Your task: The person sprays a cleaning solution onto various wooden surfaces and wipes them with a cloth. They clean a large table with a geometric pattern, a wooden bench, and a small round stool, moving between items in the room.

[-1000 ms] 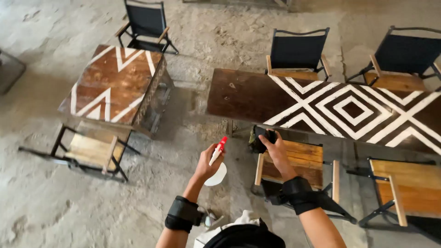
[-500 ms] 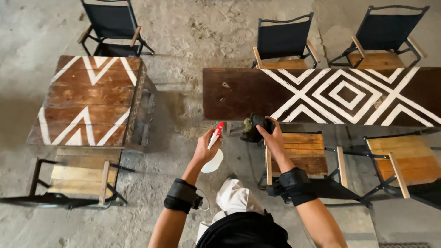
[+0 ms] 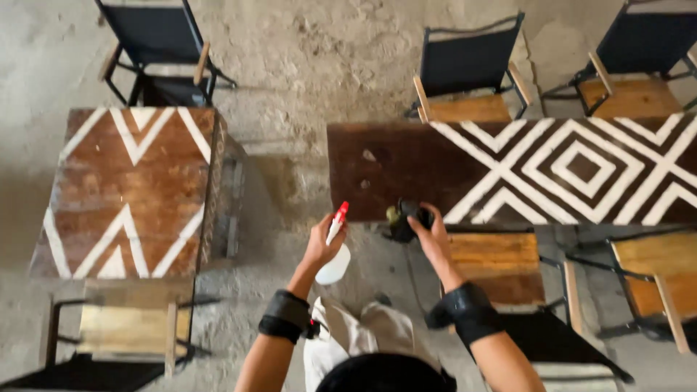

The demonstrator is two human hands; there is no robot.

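Left hand (image 3: 319,243) wrapped around spray bottle (image 3: 335,250), nozzle up; right hand (image 3: 430,234) fingers clutching dark rag (image 3: 406,220) at tabletop (image 3: 377,174) edge.

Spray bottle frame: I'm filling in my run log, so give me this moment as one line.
left hand: holds spray bottle | right hand: holds dark cloth at long table edge | chair beside

A white spray bottle (image 3: 335,250) with a red nozzle stands nearly upright, tilted slightly, above the concrete floor near the table's edge. A small dark object (image 3: 406,220), partly yellowish-green, sits just beside it at that edge; its kind is unclear.
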